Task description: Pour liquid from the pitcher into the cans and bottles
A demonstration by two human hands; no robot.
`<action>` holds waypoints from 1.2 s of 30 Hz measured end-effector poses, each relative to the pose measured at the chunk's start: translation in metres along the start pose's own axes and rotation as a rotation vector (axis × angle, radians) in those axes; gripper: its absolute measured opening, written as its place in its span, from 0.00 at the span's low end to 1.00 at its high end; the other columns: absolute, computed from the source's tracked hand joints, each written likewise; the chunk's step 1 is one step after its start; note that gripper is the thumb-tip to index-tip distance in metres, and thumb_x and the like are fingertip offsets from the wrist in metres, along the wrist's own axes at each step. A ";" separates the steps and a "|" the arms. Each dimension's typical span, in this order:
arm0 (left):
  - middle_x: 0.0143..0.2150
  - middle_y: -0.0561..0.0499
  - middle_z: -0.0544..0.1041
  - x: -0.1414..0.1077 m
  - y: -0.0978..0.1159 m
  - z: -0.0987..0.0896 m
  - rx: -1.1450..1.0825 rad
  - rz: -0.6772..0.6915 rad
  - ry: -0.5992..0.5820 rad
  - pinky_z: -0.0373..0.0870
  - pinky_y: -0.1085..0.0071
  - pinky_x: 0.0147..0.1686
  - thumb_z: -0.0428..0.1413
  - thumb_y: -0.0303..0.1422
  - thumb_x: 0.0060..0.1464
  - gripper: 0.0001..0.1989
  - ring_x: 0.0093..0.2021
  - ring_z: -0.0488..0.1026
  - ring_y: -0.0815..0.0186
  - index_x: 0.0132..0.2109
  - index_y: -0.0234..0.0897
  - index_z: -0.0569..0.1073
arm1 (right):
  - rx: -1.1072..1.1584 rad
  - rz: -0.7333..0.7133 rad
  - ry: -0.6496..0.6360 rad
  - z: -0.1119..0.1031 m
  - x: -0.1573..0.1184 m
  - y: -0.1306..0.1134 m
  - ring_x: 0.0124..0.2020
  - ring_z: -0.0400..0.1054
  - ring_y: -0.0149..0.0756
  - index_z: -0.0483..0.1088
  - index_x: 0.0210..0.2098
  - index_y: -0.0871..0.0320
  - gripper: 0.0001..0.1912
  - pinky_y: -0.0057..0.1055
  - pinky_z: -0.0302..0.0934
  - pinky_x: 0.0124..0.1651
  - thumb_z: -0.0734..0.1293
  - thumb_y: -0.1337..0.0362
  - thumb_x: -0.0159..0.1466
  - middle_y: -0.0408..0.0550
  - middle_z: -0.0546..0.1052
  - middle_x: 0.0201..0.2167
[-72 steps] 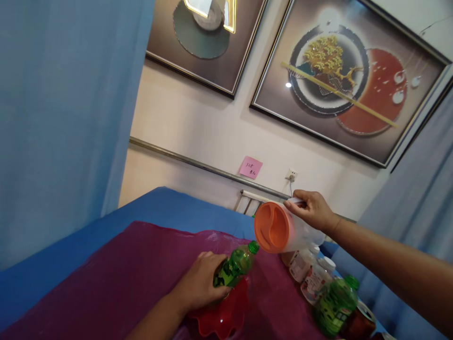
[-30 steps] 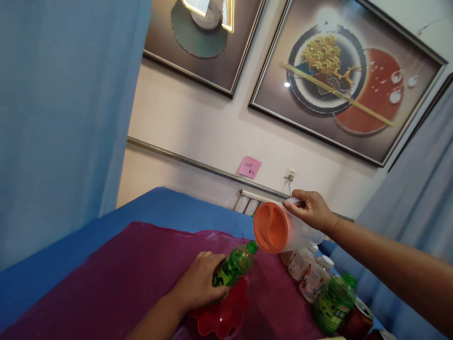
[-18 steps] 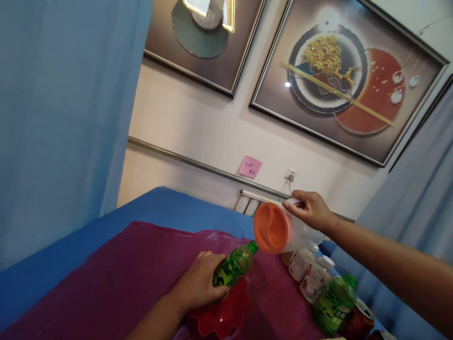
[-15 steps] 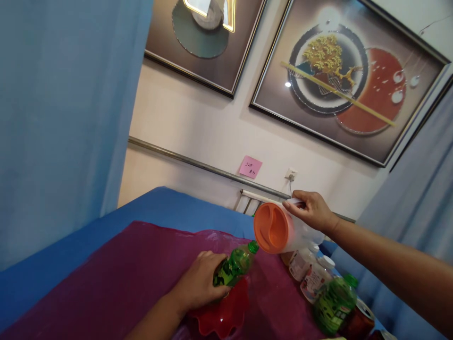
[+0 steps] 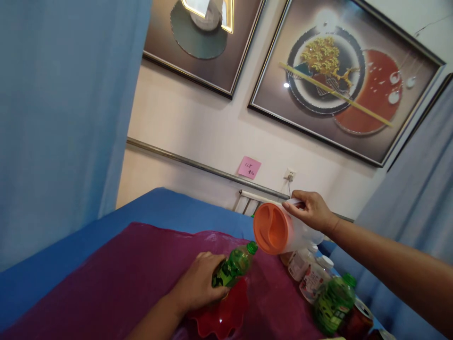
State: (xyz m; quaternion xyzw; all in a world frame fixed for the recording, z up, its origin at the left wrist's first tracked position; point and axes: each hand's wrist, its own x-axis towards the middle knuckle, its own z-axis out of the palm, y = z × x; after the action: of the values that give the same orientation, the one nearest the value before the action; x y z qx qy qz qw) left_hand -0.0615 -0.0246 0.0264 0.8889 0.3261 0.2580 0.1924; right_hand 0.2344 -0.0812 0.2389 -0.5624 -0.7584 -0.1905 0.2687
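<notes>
My left hand [image 5: 203, 281] is wrapped round a green bottle [image 5: 235, 265], tilted with its neck up and to the right. Under the bottle lies a red bowl with a wavy rim [image 5: 221, 318]. My right hand [image 5: 309, 208] grips the handle of a translucent pitcher [image 5: 299, 233], tipped on its side. The pitcher's orange lid [image 5: 271, 228] faces me, close to the neck of the green bottle. Whether any liquid flows between them I cannot tell.
A row at the right holds clear bottles with white caps [image 5: 314, 279], another green bottle [image 5: 334, 304] and a dark red can [image 5: 357, 321]. Magenta cloth [image 5: 123, 278] covers part of the blue table [image 5: 170, 205]. Blue curtains [image 5: 63, 104] hang at both sides.
The whole view has shifted very slightly. Both hands keep their holds, and the bottle and pitcher stay almost the same relative to each other.
</notes>
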 end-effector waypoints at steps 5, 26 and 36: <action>0.41 0.50 0.78 0.000 0.000 0.000 0.003 -0.001 -0.007 0.61 0.64 0.43 0.63 0.39 0.44 0.19 0.42 0.71 0.55 0.44 0.41 0.74 | 0.001 0.000 0.006 0.000 0.000 0.000 0.19 0.54 0.29 0.55 0.20 0.54 0.24 0.28 0.48 0.25 0.64 0.46 0.63 0.38 0.61 0.15; 0.41 0.50 0.78 0.000 0.002 -0.002 -0.001 0.002 -0.012 0.61 0.64 0.43 0.63 0.39 0.44 0.18 0.42 0.71 0.55 0.44 0.42 0.73 | 0.010 0.015 -0.026 0.002 -0.002 -0.001 0.19 0.55 0.29 0.55 0.20 0.54 0.25 0.28 0.48 0.25 0.64 0.44 0.63 0.38 0.60 0.16; 0.41 0.50 0.78 0.000 0.002 -0.001 -0.013 0.004 -0.002 0.61 0.63 0.43 0.64 0.39 0.44 0.19 0.42 0.71 0.55 0.44 0.41 0.74 | -0.002 0.000 -0.027 0.002 -0.001 -0.001 0.19 0.54 0.29 0.55 0.20 0.53 0.25 0.29 0.47 0.25 0.64 0.44 0.63 0.38 0.61 0.16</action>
State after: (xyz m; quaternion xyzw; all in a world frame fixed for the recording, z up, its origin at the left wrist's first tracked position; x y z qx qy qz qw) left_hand -0.0616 -0.0257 0.0279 0.8884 0.3226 0.2598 0.1979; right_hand 0.2335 -0.0811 0.2367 -0.5651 -0.7619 -0.1835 0.2579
